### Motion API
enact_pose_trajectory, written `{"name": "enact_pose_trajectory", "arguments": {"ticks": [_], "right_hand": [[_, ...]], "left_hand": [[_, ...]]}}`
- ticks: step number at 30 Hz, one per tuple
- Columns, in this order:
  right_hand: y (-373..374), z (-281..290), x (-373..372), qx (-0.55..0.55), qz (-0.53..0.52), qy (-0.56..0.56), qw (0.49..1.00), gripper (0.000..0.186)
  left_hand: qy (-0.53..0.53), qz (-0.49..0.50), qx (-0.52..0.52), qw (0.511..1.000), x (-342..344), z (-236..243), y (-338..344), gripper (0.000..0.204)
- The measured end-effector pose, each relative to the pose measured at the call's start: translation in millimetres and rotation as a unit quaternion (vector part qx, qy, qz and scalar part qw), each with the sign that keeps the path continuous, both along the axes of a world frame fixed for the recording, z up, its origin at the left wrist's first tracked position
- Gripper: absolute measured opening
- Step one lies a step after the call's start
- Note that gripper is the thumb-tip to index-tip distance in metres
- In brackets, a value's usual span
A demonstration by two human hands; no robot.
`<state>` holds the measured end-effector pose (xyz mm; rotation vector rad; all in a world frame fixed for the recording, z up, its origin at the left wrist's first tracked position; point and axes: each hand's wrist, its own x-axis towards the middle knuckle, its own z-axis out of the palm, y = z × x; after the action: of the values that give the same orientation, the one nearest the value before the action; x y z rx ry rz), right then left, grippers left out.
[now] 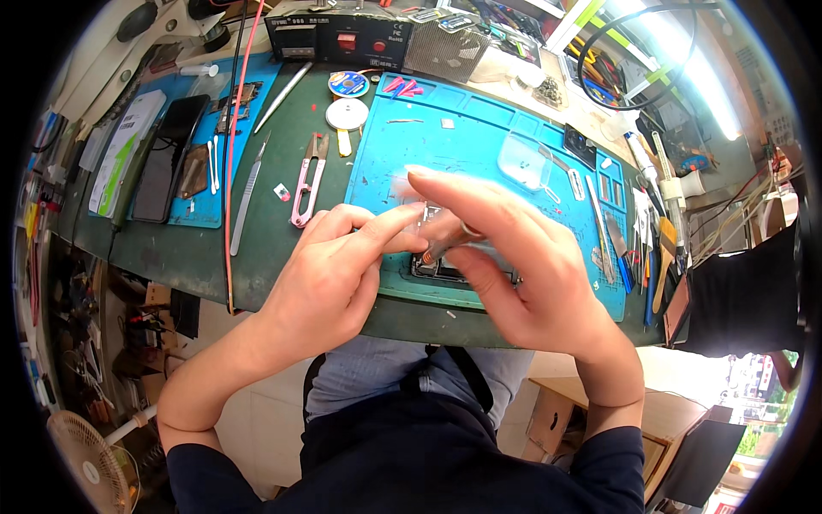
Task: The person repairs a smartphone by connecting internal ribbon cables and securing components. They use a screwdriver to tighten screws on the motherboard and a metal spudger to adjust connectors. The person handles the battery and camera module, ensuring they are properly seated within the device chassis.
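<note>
On the blue repair mat [428, 163], both my hands come together over an opened phone [441, 271], whose dark frame shows below my fingers. My left hand [330, 270] has its fingers bent and drawn together, their tips at the phone's upper left part. What they pinch, if anything, is too small to name. My right hand [539, 248] arches over the phone with its fingers curled and its thumb low. Near that thumb is a small slim part with a coppery end [430, 255], partly hidden by the fingers. A blurred pale patch lies behind the fingertips.
Pink-handled snips [305, 193], a scalpel-like knife [248, 201] and a solder reel [347, 113] lie left of the mat. Further left is a dark phone [169, 163]. A black bench device [342, 41] stands behind. Brushes [664, 257] and tweezers [599, 223] lie right; a red cable [229, 171] hangs at left.
</note>
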<state>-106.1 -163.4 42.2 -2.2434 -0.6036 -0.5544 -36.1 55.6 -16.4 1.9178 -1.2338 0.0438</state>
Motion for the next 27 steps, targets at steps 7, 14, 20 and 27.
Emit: {"name": "enact_pose_trajectory", "arguments": {"ticks": [7,14,20,27], "right_hand": [[2,1,-5,0.000,-0.002,0.029,1.000,0.057],[3,6,-7,-0.015,-0.008,0.051,0.999,0.055],[7,2,-3,0.001,-0.031,0.010,0.999,0.050],[5,1,-1,-0.015,-0.012,0.000,1.000,0.052]], "left_hand": [[-0.016,0.009,0.019,1.000,0,-2,2,0.064],[-0.009,0.019,0.006,1.000,-2,-2,0,0.062],[-0.027,0.008,-0.008,1.000,0,-1,-1,0.062],[-0.024,0.005,0.005,1.000,0,1,-2,0.063]]}}
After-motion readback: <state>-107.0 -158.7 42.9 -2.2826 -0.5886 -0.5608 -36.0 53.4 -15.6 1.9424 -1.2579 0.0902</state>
